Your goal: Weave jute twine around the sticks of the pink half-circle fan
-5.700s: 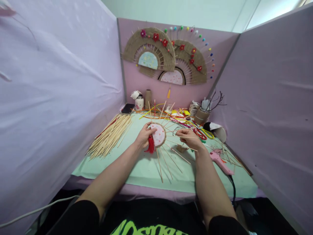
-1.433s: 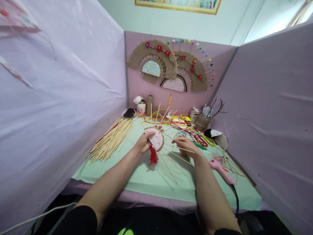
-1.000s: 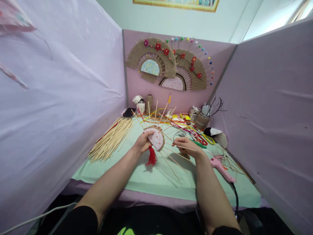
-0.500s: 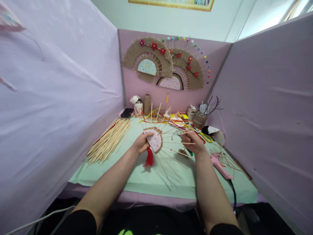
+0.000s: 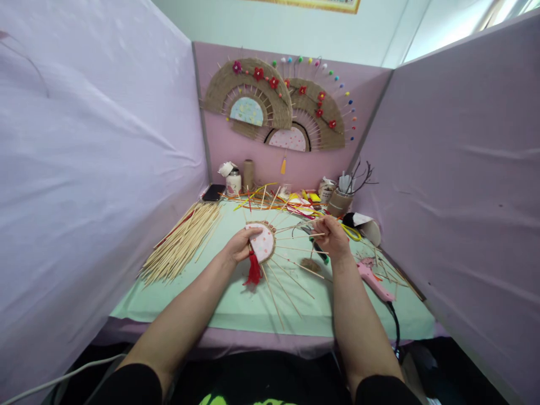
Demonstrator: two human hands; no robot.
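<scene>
My left hand (image 5: 240, 244) is closed on a small half-round fan base (image 5: 262, 242), white-pink with reddish dots and a brown cord rim. Thin sticks (image 5: 291, 249) radiate from the rim, and a red tassel (image 5: 253, 271) hangs below its straight edge. At the stick tips on the right, my right hand (image 5: 331, 236) is closed in a pinch on thin brown twine, partly hidden by the fingers. Below that hand lies a small bundle of twine (image 5: 310, 264), a strand rising from it. Green-handled pliers (image 5: 319, 252) rest beside it on the table.
Loose sticks (image 5: 183, 242) are heaped at left, near a phone (image 5: 214, 192). A pink glue gun (image 5: 375, 282) with a black cord lies at right. Jars, a twine spool (image 5: 248, 175) and coloured pipe cleaners line the back, below finished fans (image 5: 248, 95) on the partition.
My right hand has risen slightly, baring more of the pliers and a strand above the twine bundle. My left hand still holds the fan base; the whole view has shifted a little.
</scene>
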